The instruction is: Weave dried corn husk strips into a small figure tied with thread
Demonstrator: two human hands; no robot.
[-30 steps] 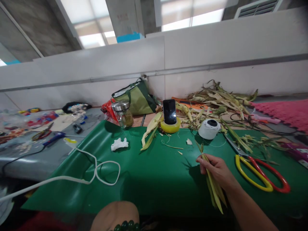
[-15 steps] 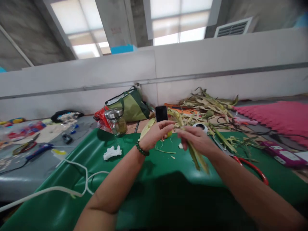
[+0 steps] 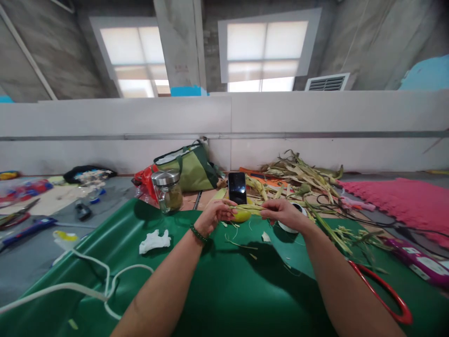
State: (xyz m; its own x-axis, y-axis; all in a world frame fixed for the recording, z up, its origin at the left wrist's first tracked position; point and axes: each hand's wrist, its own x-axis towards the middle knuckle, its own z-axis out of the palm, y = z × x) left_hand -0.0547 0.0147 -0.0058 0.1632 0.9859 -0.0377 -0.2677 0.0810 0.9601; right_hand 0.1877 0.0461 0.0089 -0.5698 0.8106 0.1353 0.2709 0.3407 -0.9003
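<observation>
A pale green strip of corn husk stretches roughly level between my two hands, above the green mat. My left hand, with a green bead bracelet at the wrist, pinches its left end. The other end is gripped in the closed fingers of my right hand. Just behind and below the strip is a yellow rounded object, partly covered. A dark phone stands upright behind my hands. Near my right wrist sits a white round thing, partly hidden by that hand.
Dry husks are heaped at the back right. Red-handled scissors lie on the green mat by my right forearm. At left are a lidded glass jar, crumpled white tissue and a white cable. A green bag stands behind.
The husk in my right hand hung down toward me; now it lies across between both hands. My head view has tilted up, so the scene sits lower.
</observation>
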